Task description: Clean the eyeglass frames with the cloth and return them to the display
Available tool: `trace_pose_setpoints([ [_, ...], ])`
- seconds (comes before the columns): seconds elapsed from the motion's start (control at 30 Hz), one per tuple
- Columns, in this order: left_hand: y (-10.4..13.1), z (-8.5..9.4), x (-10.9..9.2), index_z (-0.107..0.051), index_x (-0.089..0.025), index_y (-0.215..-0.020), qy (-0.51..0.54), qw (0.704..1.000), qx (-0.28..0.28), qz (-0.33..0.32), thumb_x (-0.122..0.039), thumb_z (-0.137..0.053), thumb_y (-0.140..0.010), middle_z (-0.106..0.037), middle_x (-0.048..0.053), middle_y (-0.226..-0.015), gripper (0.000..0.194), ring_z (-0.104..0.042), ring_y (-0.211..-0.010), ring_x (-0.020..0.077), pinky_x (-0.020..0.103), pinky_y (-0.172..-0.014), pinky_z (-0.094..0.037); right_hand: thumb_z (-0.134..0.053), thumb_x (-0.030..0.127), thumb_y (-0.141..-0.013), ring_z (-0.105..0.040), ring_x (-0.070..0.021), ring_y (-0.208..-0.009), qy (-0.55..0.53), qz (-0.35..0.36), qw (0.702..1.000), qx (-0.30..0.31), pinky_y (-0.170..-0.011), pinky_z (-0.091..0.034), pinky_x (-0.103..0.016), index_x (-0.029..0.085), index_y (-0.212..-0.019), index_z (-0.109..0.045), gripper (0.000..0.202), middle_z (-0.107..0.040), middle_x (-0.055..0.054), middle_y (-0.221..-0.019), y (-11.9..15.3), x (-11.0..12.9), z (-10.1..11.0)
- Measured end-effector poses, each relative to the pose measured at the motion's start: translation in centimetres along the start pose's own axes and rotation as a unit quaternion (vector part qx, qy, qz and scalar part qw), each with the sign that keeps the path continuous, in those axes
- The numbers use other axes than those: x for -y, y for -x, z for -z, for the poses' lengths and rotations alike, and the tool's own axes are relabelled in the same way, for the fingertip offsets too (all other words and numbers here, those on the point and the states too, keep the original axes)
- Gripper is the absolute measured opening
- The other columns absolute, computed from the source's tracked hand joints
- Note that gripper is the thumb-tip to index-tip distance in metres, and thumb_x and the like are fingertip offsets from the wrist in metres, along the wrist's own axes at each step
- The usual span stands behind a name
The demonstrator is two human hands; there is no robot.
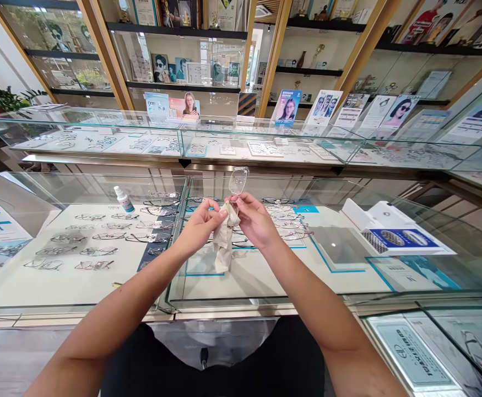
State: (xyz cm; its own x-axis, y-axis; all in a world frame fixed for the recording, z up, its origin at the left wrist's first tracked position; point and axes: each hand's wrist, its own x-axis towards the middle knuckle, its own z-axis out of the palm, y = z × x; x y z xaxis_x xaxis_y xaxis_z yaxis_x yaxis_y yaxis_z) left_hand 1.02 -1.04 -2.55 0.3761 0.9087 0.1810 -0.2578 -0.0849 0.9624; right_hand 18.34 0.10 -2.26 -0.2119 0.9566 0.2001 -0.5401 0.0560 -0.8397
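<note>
Above the glass counter, both hands meet around a pair of clear-framed eyeglasses [239, 181]. One lens points up past the fingertips, while the lower part is partly covered. My left hand [202, 225] pinches a beige cleaning cloth [223, 249] against the glasses, and its loose end hangs down. With closed fingers, my right hand [258, 221] grips the frame near its middle. The fingers hide just where cloth and lens touch.
A white spray bottle [124, 199] stands on the glass counter [207, 300] at left. Rows of eyeglasses [100, 251] lie inside it. At right are a white box [383, 218] and a silver laptop-like slab [335, 248]. Behind runs another display case [224, 132].
</note>
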Motion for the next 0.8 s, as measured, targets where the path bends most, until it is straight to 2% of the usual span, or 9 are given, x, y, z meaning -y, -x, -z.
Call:
trace_pose_setpoints([
  [0.13,-0.26,0.19,0.21,-0.058,-0.020,-0.104,0.007,1.000,0.014,0.026,-0.065,-0.090,-0.080,-0.068,-0.003,-0.066,0.060,-0.053,-0.053,0.0113,0.023,-0.056,-0.043,-0.097,0.046,-0.075,-0.062,-0.0137,-0.078,0.003,0.007,1.000,0.008,-0.070,-0.050,-0.027,0.025,-0.087,-0.077,0.031,-0.078,-0.001,-0.099,0.20,0.08,-0.11],
  [0.23,-0.33,0.33,0.14,-0.069,-0.016,-0.095,-0.013,0.999,0.008,0.030,-0.065,-0.091,-0.078,-0.072,0.002,-0.076,0.057,-0.060,-0.065,0.0134,0.025,-0.064,-0.047,-0.097,0.045,-0.074,-0.061,-0.0132,-0.077,0.001,0.012,1.000,0.013,-0.070,-0.050,-0.027,0.025,-0.087,-0.078,0.030,-0.078,-0.001,-0.100,0.39,0.26,-0.24],
  [0.37,-0.17,0.24,-0.18,-0.075,-0.015,-0.083,-0.029,0.999,0.019,0.017,-0.065,-0.091,-0.078,-0.070,0.003,-0.078,0.053,-0.060,-0.072,0.0141,0.025,-0.068,-0.047,-0.096,0.047,-0.075,-0.061,-0.0147,-0.079,0.011,0.008,1.000,0.016,-0.071,-0.051,-0.029,0.026,-0.087,-0.077,0.030,-0.078,-0.002,-0.103,0.48,0.42,-0.34],
  [0.57,0.06,0.07,-0.27,-0.074,-0.015,-0.090,0.024,0.999,0.006,0.027,-0.055,-0.098,-0.074,-0.071,0.002,-0.080,0.049,-0.059,-0.068,0.0113,0.023,-0.062,-0.045,-0.097,0.045,-0.076,-0.063,-0.0137,-0.081,0.001,0.010,1.000,0.019,-0.076,-0.052,-0.028,0.025,-0.085,-0.078,0.029,-0.079,-0.001,-0.102,0.45,0.36,-0.52],
  [0.67,0.02,0.13,-0.25,-0.072,-0.015,-0.091,0.046,0.999,-0.006,0.025,-0.044,-0.104,-0.068,-0.074,0.003,-0.088,0.048,-0.063,-0.073,0.0113,0.023,-0.069,-0.050,-0.097,0.045,-0.076,-0.065,-0.0134,-0.084,-0.007,0.012,1.000,0.022,-0.078,-0.053,-0.026,0.026,-0.086,-0.079,0.028,-0.079,0.000,-0.100,0.54,0.30,-0.71],
  [0.8,0.00,0.13,-0.29,-0.067,-0.016,-0.093,0.071,0.997,-0.019,0.016,-0.028,-0.105,-0.064,-0.076,0.004,-0.101,0.050,-0.068,-0.082,0.0113,0.025,-0.079,-0.056,-0.095,0.048,-0.078,-0.067,-0.0163,-0.086,0.002,0.009,1.000,0.023,-0.080,-0.054,-0.030,0.027,-0.089,-0.076,0.030,-0.080,-0.002,-0.103,0.71,0.09,-0.97],
])
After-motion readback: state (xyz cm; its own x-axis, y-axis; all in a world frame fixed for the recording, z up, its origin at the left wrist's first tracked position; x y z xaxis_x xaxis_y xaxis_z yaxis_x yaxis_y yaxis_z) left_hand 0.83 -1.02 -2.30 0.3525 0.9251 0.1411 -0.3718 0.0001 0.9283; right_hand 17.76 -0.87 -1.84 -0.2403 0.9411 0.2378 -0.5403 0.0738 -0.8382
